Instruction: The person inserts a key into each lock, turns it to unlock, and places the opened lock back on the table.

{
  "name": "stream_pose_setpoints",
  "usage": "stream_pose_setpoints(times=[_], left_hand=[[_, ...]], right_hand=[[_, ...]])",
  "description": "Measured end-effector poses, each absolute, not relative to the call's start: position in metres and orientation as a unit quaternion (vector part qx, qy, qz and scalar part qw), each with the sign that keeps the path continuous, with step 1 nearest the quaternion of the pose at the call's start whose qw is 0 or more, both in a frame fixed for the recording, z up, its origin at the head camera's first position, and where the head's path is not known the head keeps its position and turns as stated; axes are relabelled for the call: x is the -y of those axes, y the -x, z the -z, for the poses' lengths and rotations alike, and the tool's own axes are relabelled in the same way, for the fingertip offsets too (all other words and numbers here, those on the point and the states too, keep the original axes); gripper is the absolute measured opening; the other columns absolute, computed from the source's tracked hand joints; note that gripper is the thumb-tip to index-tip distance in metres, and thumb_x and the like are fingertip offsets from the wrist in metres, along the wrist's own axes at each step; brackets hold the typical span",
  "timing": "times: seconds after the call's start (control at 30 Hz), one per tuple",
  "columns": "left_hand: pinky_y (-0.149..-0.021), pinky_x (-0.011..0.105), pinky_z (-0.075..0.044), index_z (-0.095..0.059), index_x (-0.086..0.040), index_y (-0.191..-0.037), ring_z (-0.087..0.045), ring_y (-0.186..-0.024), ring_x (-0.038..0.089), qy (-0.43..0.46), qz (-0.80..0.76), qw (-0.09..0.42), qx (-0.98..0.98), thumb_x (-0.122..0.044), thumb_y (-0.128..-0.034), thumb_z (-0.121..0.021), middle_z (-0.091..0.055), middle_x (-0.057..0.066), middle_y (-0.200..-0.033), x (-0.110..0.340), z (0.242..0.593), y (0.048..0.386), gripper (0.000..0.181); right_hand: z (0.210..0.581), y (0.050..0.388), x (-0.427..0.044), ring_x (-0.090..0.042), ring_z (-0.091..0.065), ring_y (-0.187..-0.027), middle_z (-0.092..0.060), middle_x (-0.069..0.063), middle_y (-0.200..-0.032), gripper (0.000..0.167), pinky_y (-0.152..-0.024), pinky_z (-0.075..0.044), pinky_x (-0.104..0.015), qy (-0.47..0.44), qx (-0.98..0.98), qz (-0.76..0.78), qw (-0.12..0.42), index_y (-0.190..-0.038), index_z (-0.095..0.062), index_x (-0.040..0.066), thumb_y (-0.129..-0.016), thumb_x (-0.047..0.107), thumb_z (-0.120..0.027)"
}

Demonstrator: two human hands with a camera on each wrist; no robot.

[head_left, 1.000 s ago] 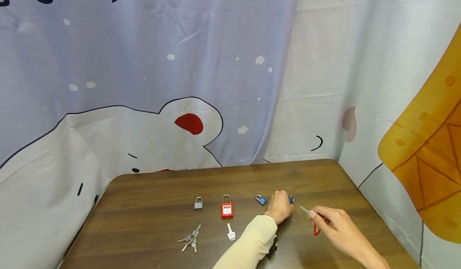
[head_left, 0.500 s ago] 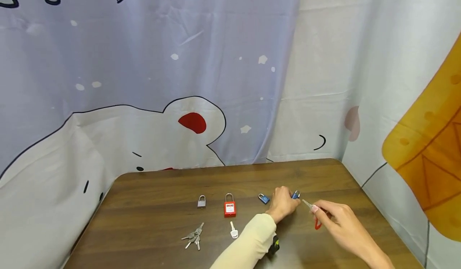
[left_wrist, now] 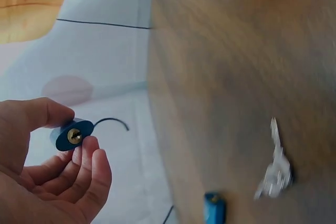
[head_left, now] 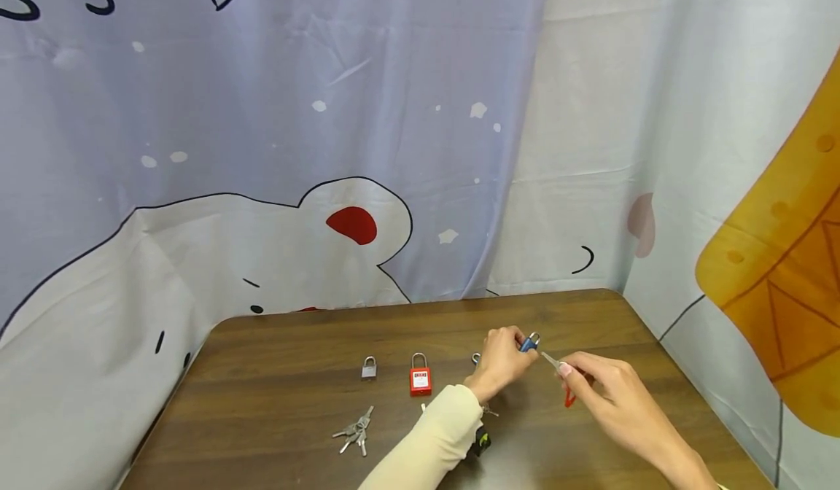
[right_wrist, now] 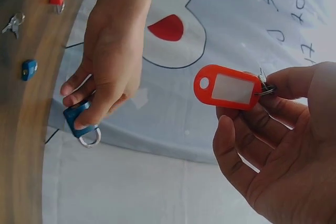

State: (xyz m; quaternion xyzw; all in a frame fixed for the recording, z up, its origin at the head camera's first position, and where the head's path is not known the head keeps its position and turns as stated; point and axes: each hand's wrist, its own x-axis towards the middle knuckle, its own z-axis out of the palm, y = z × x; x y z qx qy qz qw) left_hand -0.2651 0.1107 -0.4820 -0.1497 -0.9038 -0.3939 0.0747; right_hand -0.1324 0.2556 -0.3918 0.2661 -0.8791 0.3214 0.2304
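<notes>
In the head view my left hand (head_left: 502, 361) grips a blue padlock (head_left: 529, 343), its shackle pointing up and away. The left wrist view shows the brass keyhole face (left_wrist: 75, 136) of that padlock between thumb and fingers. To its right, my right hand (head_left: 610, 391) pinches a silver key (head_left: 550, 360), whose tip points at the padlock with a small gap between. From the key's ring hangs a red tag (right_wrist: 210, 98) with a pale label. A second blue padlock (left_wrist: 214, 209) lies on the table, mostly hidden by my left hand in the head view.
On the wooden table (head_left: 262, 373) lie a small grey padlock (head_left: 369, 369), a red padlock (head_left: 421, 380) and a bunch of keys (head_left: 355, 432). More keys (left_wrist: 275, 177) show in the left wrist view. Behind the table hangs a printed curtain (head_left: 426, 147).
My left hand has raised the blue padlock and turned its shackle upward. The right hand has moved slightly with the key, whose tip is now closer to the padlock.
</notes>
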Motion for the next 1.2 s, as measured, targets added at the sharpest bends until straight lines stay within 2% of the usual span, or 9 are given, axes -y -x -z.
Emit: stream_pose_setpoints(times=[0.27,0.43,0.73,1.0,1.2], left_hand=[[-0.053,0.015,-0.039,-0.065,-0.016,-0.077,-0.048,-0.056,0.001,0.176,0.403,0.107,0.892,-0.021,-0.0742,-0.073,-0.059,-0.01,-0.063,-0.084,0.462,0.259,0.01],[-0.055,0.013,-0.04,-0.066,-0.014,-0.08,-0.049,-0.058,-0.002,0.184,0.426,0.124,0.877,-0.019,-0.0756,-0.073,-0.063,-0.008,-0.066,-0.077,0.447,0.254,0.009],[-0.058,0.011,-0.047,-0.067,-0.008,-0.088,-0.054,-0.062,-0.004,0.22,0.508,0.14,0.821,-0.012,-0.0807,-0.073,-0.069,0.003,-0.075,-0.057,0.426,0.238,0.01],[-0.063,0.015,-0.052,-0.068,-0.008,-0.089,-0.057,-0.067,0.0,0.212,0.558,0.138,0.791,-0.01,-0.0794,-0.072,-0.068,0.004,-0.078,-0.032,0.426,0.227,0.011],[-0.071,0.019,-0.056,-0.068,-0.007,-0.095,-0.063,-0.075,0.004,0.196,0.601,0.139,0.762,-0.011,-0.0829,-0.073,-0.071,0.007,-0.085,-0.014,0.421,0.217,0.014]], right_hand=[[0.387,0.136,-0.247,0.003,-0.052,-0.063,-0.06,0.018,-0.069,0.034,-0.06,-0.041,-0.012,-0.268,0.878,-0.322,0.233,-0.083,-0.057,0.037,-0.096,0.006,-0.059],[0.383,0.14,-0.237,0.001,-0.054,-0.062,-0.06,0.017,-0.069,0.031,-0.06,-0.042,-0.014,-0.282,0.867,-0.344,0.225,-0.085,-0.058,0.034,-0.097,0.006,-0.058],[0.372,0.143,-0.213,0.001,-0.054,-0.065,-0.06,0.012,-0.071,0.03,-0.061,-0.045,-0.016,-0.301,0.842,-0.38,0.236,-0.083,-0.06,0.031,-0.096,0.003,-0.059],[0.371,0.146,-0.196,0.001,-0.053,-0.064,-0.06,0.01,-0.07,0.028,-0.061,-0.045,-0.015,-0.317,0.823,-0.4,0.248,-0.086,-0.063,0.026,-0.094,0.0,-0.06],[0.37,0.147,-0.191,0.001,-0.054,-0.064,-0.059,0.014,-0.071,0.026,-0.059,-0.046,-0.017,-0.319,0.82,-0.412,0.236,-0.088,-0.064,0.026,-0.095,0.002,-0.059]])
